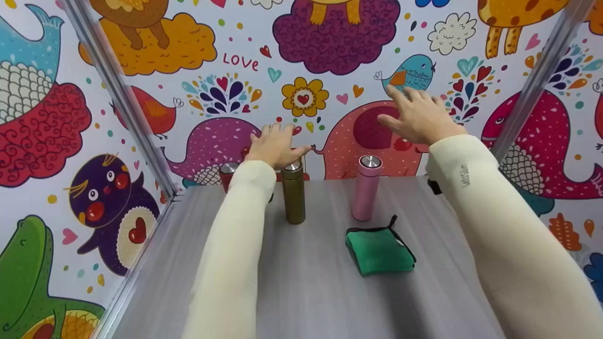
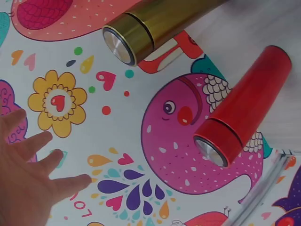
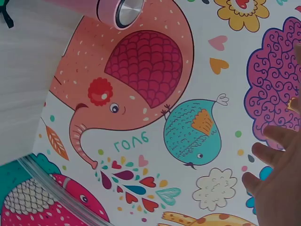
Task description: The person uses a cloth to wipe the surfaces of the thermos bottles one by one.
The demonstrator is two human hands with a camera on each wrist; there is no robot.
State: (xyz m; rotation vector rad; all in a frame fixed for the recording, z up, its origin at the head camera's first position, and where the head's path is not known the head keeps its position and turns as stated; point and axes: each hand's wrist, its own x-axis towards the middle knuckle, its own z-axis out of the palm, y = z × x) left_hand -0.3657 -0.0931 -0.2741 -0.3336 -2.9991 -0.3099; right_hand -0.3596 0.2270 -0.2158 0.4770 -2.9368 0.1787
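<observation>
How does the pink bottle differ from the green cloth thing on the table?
The pink bottle stands upright, while the green cloth thing lies low, nearer the head camera. The bottle is a slim cylinder; the cloth thing is roughly square. The bottle has a shiny silver top, the cloth thing black edging. Both rest on the gray table.

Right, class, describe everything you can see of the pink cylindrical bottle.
The slim pink cylindrical bottle looks smooth and slightly glossy, perhaps painted metal. Its cap, bounded by a dark seam, has a shiny silver disc on top. It stands upright on the flat grey table, beyond the green cloth pouch, touching only the table.
</observation>
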